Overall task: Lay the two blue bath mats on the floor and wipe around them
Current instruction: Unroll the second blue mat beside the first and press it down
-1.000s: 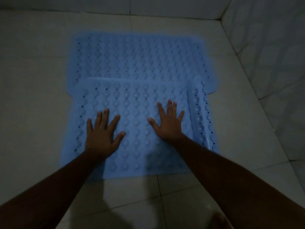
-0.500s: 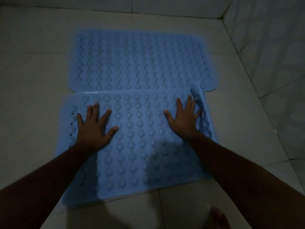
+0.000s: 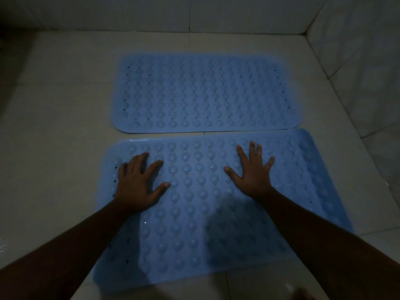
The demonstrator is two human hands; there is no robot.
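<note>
A pale tiled floor [image 3: 56, 131] fills most of the dim view, meeting tiled walls [image 3: 357, 61] at the far side and on the right. Two blue bath mats lie flat on it, side by side along their long edges with a thin strip of floor showing between them on the left; at the right they nearly touch. The near mat [image 3: 194, 213] is closest to the person, its surface covered in rows of round bumps. The far mat [image 3: 205, 94] sits just beyond it, toward the far wall, with the same bumps and small holes. Both bare forearms reach onto the near mat. The left hand [image 3: 138, 187] presses palm-down near its left end, fingers spread and grasping nothing. The right hand [image 3: 253, 172] lies flat right of centre, fingers splayed and likewise empty.
</note>
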